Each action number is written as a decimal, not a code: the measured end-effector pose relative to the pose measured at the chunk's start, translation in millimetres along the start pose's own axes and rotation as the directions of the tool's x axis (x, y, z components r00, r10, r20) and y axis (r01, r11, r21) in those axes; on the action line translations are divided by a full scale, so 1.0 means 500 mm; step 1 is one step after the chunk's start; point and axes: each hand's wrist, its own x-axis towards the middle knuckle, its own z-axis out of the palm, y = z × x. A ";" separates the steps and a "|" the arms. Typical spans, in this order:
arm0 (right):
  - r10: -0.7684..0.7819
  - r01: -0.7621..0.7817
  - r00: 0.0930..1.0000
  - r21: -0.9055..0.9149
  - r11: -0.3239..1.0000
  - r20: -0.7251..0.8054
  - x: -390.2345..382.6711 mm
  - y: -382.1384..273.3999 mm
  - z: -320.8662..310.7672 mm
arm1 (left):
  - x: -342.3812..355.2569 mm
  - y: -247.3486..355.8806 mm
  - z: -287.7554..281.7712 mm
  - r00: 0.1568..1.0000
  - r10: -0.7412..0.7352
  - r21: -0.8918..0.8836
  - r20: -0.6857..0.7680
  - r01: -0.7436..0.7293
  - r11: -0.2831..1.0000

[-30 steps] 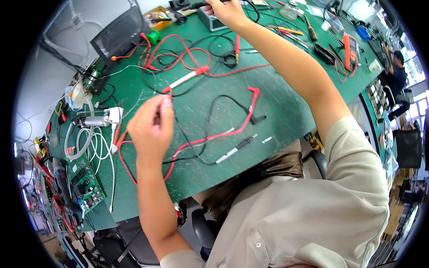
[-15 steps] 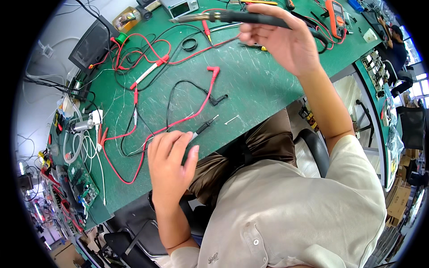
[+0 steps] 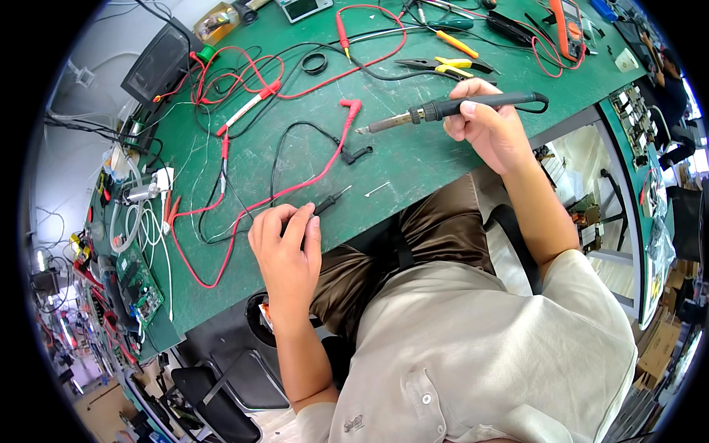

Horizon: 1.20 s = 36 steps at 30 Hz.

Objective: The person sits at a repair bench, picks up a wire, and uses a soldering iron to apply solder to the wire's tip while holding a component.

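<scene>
My right hand (image 3: 493,131) is closed round the dark handle of a soldering iron (image 3: 436,111), held above the bench with its metal tip pointing left. Near the front edge, my left hand (image 3: 284,247) has its fingers closed on a black test probe (image 3: 329,202), whose thin metal tip points away to the right. Just beyond that tip lies a small, thin, pale metal piece (image 3: 377,190). A red test lead (image 3: 323,177) with a red elbow plug (image 3: 351,111) curves across the bench. Beside it rests a black elbow plug (image 3: 358,156).
Yellow-handled pliers (image 3: 450,66) lie beyond the soldering iron, near an orange-handled tool (image 3: 458,44). An orange multimeter (image 3: 569,29) is at the far right. A black ring (image 3: 314,63) and tangled leads spread over the green bench (image 3: 413,162). A circuit board (image 3: 140,289) stands at the left.
My right hand has brought the soldering iron nearer to me and lower in view, uncovering the pliers. My left hand stays at the test probe, almost unmoved.
</scene>
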 end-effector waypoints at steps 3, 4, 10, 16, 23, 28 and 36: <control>0.010 -0.011 0.999 -0.022 1.000 -0.035 0.006 0.011 0.001 | -0.006 -0.005 0.003 0.999 -0.016 -0.009 -0.038 0.016 1.000; -0.004 0.002 0.999 -0.034 0.999 -0.041 0.010 0.007 0.000 | -0.008 -0.004 0.006 0.998 -0.016 -0.015 -0.055 0.016 1.000; -0.132 0.129 0.991 -0.084 0.988 -0.027 0.042 -0.018 0.009 | -0.008 -0.002 0.014 0.991 -0.004 -0.010 -0.134 0.003 1.000; -0.196 0.190 0.976 -0.071 0.979 -0.094 0.066 0.005 0.040 | -0.012 -0.003 0.012 0.985 -0.005 -0.011 -0.175 0.003 1.000; -0.133 0.133 0.989 -0.011 0.991 -0.069 0.055 0.038 0.032 | -0.022 -0.032 -0.037 0.941 -0.053 -0.039 -0.334 0.042 0.998; -0.108 0.111 0.991 0.024 0.994 -0.082 0.047 0.044 0.025 | -0.036 -0.125 -0.130 0.939 -0.234 0.000 -0.252 0.242 0.970; -0.111 0.113 0.986 0.009 0.994 -0.124 0.038 0.044 0.032 | 0.041 -0.060 -0.101 1.000 0.021 -0.064 -0.005 -0.022 0.998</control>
